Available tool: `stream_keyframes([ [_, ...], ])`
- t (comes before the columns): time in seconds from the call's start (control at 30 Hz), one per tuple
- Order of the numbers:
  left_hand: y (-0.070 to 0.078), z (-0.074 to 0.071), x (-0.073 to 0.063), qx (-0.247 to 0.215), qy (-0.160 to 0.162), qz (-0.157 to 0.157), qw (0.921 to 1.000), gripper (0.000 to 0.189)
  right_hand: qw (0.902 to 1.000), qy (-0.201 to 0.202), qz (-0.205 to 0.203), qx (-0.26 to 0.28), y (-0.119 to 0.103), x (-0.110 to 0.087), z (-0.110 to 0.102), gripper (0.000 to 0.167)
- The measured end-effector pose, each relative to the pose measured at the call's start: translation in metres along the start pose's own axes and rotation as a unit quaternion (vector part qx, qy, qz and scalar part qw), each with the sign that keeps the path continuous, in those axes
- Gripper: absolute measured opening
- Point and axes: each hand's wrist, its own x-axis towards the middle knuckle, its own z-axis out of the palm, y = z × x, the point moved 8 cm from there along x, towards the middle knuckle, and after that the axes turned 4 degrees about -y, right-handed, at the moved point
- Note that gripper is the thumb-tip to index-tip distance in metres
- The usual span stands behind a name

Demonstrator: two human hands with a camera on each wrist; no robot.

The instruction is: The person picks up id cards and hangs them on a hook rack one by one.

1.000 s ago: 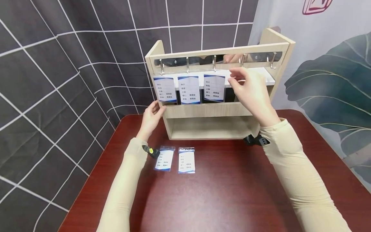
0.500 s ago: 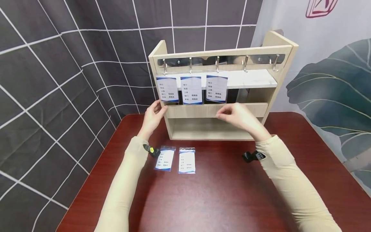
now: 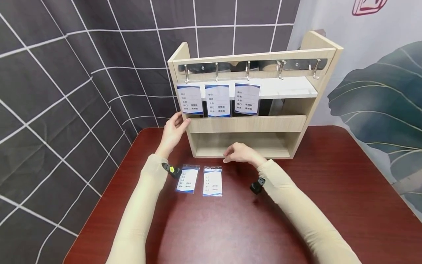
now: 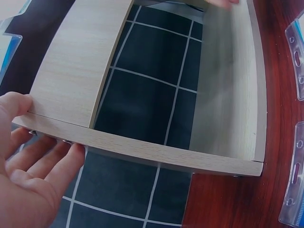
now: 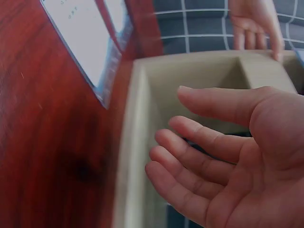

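My left hand [image 3: 172,135] holds the left side panel of a pale wooden hook shelf [image 3: 247,124]. In the left wrist view the thumb lies on the panel's front edge and the fingers [image 4: 61,164] lie along its outer side. Empty and loosely bent, my right hand [image 3: 242,153] is above the table before the shelf's lower opening. Closest to it is a badge in a clear sleeve [image 3: 212,182], flat on the table; a second badge [image 3: 187,181] lies to its left, partly behind the left wrist camera. Hanging at the shelf's front are three badges, left [image 3: 190,99], middle [image 3: 218,101] and right [image 3: 247,99].
A metal strip with several hooks [image 3: 281,69] runs along the shelf's top rail; the two hooks on the right bear no badge. The shelf stands on a dark red table [image 3: 211,231]. Behind are a dark gridded curtain [image 3: 132,47] and a leaf-patterned backdrop [image 3: 379,95].
My right hand has come down from the hooks, past the shelf front, and left toward the badges on the table. The left hand has stayed on the side panel.
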Motion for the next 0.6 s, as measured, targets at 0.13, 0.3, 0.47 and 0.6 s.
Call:
stream_keyframes([
  [0.13, -0.001, -0.001, 0.0, -0.002, 0.003, 0.003, 1.0, 0.054, 0.9996, -0.001, -0.003, -0.028, -0.002, 0.012, 0.018, 0.036],
  [0.3, -0.002, -0.002, 0.0, 0.002, 0.003, -0.005, 1.0, 0.055, 0.999, -0.016, -0.002, -0.042, -0.009, 0.022, 0.04, 0.037],
  [0.47, 0.0, -0.001, 0.0, 0.004, 0.0, -0.007, 1.0, 0.057, 0.9981, -0.016, -0.014, -0.059, -0.017, 0.029, 0.054, 0.042],
  [0.6, 0.0, 0.0, 0.002, 0.005, -0.002, -0.018, 0.9998, 0.058, 0.997, -0.008, -0.013, -0.076, -0.022, 0.034, 0.058, 0.044],
])
